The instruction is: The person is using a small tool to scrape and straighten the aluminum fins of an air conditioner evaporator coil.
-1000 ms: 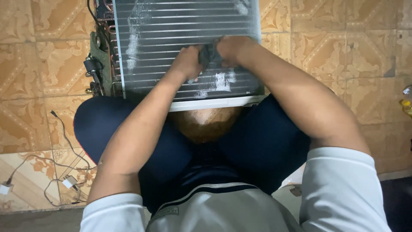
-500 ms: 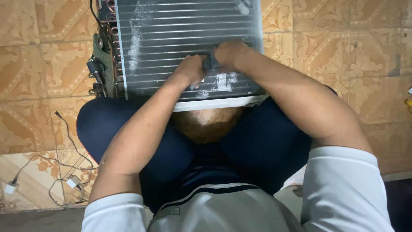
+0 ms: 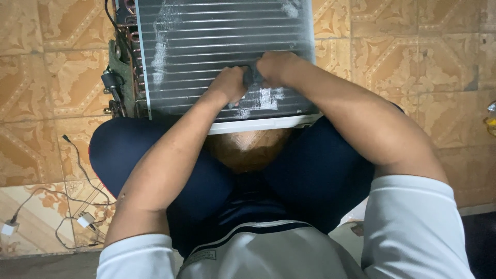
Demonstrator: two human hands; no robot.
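A finned metal coil unit [image 3: 206, 46], grey with white smears, lies on the tiled floor against my crossed legs. Copper tube bends and dark wiring [image 3: 121, 72] run down its left side. My left hand [image 3: 227, 85] and my right hand [image 3: 276, 67] meet on the lower part of the fins. Both are closed around a small dark grey object [image 3: 251, 77] pressed against the fins; I cannot tell what it is.
Patterned orange floor tiles [image 3: 403, 46] surround the unit. Thin wires with small white connectors [image 3: 82, 219] lie on the floor at lower left. A yellowish object [image 3: 491, 121] shows at the right edge. My dark blue trousers [image 3: 320, 170] fill the middle.
Both hands, with the dark object, have slid slightly up the fins and a little to the left. The view has shifted slightly.
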